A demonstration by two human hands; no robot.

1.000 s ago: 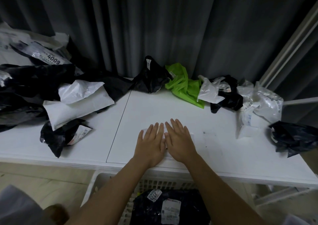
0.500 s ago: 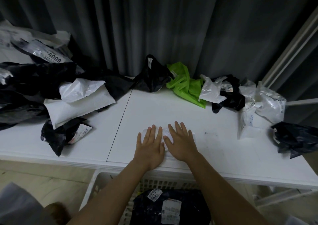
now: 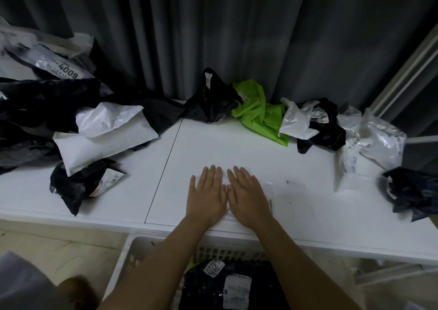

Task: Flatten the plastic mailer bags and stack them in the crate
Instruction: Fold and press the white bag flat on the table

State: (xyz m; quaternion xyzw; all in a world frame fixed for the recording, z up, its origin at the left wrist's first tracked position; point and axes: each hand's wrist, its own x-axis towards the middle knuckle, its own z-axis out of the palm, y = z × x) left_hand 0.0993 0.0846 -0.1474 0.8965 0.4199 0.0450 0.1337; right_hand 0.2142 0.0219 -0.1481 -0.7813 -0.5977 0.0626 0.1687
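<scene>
We press our left hand (image 3: 206,197) and right hand (image 3: 247,197) side by side, fingers straight and flat, on a white mailer bag (image 3: 267,190) lying on the white surface (image 3: 237,143) near its front edge. The crate (image 3: 123,264) sits below, holding a black bag (image 3: 201,288).

Camera: one, worn on the person's head.
Looks: forward and down, close over the white table (image 3: 213,143).

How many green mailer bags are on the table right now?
1. The green bag lies crumpled at the table's far edge by the curtain, between a black bag and a white bag. Others could be buried in the left pile.
</scene>
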